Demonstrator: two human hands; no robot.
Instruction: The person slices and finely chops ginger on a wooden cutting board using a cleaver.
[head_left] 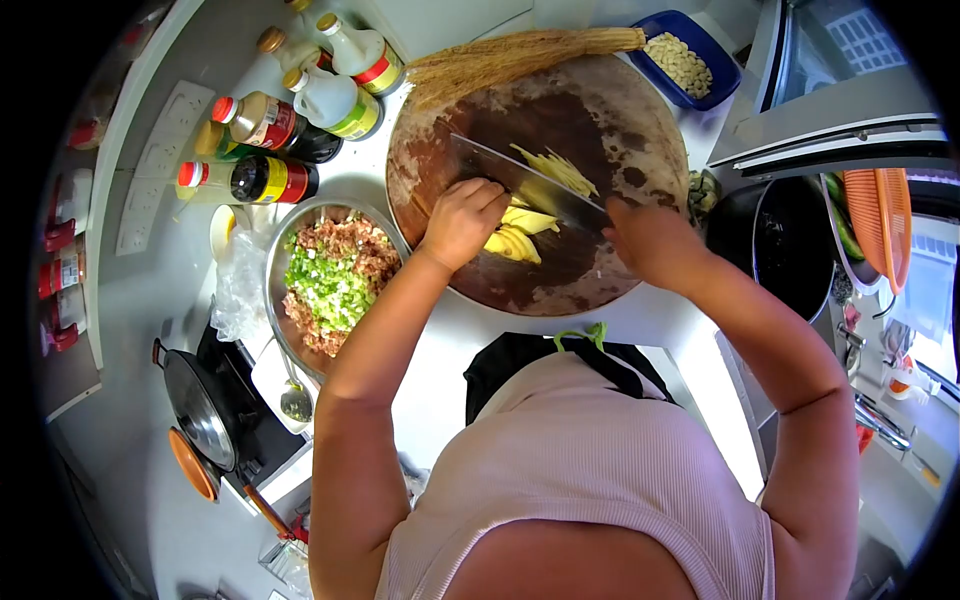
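A cleaver lies slantwise across the round wooden chopping board, its handle wrapped in my right hand. On the near side of the blade are pale yellow ginger slices, overlapping in a loose pile. Beyond the blade is a small heap of thin ginger shreds. My left hand is closed, its bent fingers pressed down close to the blade at the edge of the slices. What lies right under those fingertips is partly hidden.
Left of the board stands a metal bowl of minced meat and chopped green onion. Several sauce bottles line the back left. A straw brush lies across the board's far edge, by a blue tray of peeled garlic cloves. A black pan is at right.
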